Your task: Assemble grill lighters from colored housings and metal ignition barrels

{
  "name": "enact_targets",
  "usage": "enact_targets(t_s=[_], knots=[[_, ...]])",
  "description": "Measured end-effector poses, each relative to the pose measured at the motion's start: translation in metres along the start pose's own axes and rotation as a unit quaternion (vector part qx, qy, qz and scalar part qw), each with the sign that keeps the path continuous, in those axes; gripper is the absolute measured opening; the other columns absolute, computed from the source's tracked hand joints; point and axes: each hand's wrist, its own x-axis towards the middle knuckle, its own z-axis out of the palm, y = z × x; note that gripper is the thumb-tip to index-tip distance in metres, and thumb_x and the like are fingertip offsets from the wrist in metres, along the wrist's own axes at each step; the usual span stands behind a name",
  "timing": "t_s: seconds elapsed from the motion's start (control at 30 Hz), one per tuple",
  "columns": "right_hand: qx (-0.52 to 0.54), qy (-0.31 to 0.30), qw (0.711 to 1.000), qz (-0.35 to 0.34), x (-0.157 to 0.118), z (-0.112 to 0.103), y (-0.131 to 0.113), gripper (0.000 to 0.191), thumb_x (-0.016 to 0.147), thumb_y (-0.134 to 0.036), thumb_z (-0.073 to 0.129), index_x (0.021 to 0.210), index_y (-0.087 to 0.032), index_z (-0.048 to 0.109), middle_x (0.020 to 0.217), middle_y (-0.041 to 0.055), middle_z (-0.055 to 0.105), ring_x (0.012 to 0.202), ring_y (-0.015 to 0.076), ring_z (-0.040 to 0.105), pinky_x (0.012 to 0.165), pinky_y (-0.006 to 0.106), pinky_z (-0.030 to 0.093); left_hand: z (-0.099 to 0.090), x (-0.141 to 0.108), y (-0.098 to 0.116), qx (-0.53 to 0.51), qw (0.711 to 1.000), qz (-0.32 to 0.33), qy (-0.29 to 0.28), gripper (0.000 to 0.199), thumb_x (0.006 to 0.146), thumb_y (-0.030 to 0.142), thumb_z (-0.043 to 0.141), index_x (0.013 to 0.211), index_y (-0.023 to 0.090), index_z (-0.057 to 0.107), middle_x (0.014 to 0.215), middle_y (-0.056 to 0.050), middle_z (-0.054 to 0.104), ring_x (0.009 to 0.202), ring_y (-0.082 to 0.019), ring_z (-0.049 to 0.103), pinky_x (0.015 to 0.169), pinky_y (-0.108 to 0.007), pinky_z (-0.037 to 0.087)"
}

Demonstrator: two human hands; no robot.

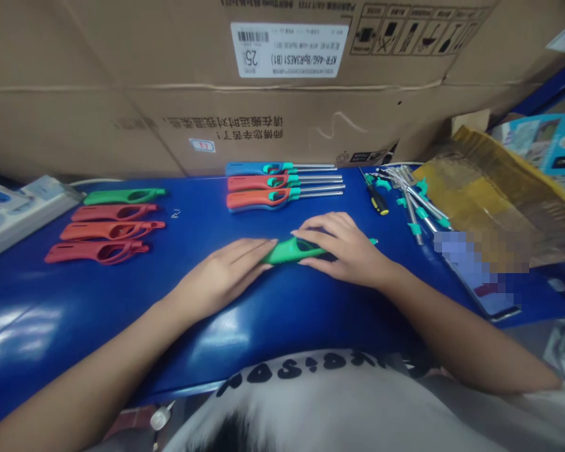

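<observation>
The person's left hand (221, 275) lies nearly flat on the blue work table (179, 326), its fingers together and extended, with the fingertips (263, 248) against one end of a green utility lighter (294, 252); whether that hand grips the lighter or only rests against it, I cannot tell. The right hand (343, 249) is curved over the lighter's other half, fingers slightly spread and draped across the top, and has hold of it. The lighter lies roughly level across the table in front of the person, and a small teal part (373, 241) shows just past the right hand. Above and to the left lie four lighter bodies without metal nozzles in a loose stack, one green (125, 196) and three red or orange-red (106, 233). Straight ahead, three finished-looking lighters (282, 184) lie side by side, blue and red-orange with teal parts and metal nozzles pointing right. Right of them are a yellow-and-black screwdriver (375, 201) and a heap of metal nozzle tubes with teal fittings (417, 204). A power strip (28, 213) sits at the table's left edge, a large cardboard carton (282, 88) stands behind the table, and a blurred phone (475, 270) lies at the right.
</observation>
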Motion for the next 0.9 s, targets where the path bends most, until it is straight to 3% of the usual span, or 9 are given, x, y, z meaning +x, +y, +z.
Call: enact_targets(t_s=[0.17, 0.37, 0.9], knots=[[0.045, -0.010, 0.998, 0.035, -0.001, 0.003, -0.001, 0.036, 0.096, -0.036, 0.064, 0.129, -0.023, 0.060, 0.121, 0.0099, 0.065, 0.111, 0.0246, 0.060, 0.097, 0.043, 0.042, 0.001, -0.001, 0.000, 0.000, 1.000, 0.009, 0.007, 0.042, 0.098, 0.021, 0.062, 0.137, 0.010, 0.055, 0.126, -0.015, 0.069, 0.114, -0.024, 0.069, 0.103, -0.039, 0.058], [0.079, -0.035, 0.991, 0.102, 0.001, 0.011, -0.003, 0.031, 0.092, -0.033, 0.069, 0.121, -0.023, 0.062, 0.116, 0.0079, 0.064, 0.109, 0.0245, 0.060, 0.097, 0.042, 0.041, 0.000, 0.002, -0.003, -0.007, 1.000, -0.013, -0.006, 0.028, 0.098, 0.023, 0.063, 0.124, 0.013, 0.065, 0.117, -0.012, 0.070, 0.103, -0.022, 0.070, 0.093, -0.037, 0.061], [0.055, -0.056, 0.991, 0.108, 0.002, 0.021, -0.003, 0.029, 0.094, -0.035, 0.066, 0.121, -0.024, 0.064, 0.117, 0.0079, 0.066, 0.108, 0.0246, 0.059, 0.095, 0.042, 0.040, 0.001, 0.001, -0.004, -0.031, 0.997, -0.063, -0.033, 0.028, 0.098, 0.022, 0.059, 0.125, 0.015, 0.066, 0.113, -0.012, 0.071, 0.103, -0.024, 0.067, 0.091, -0.041, 0.059]])
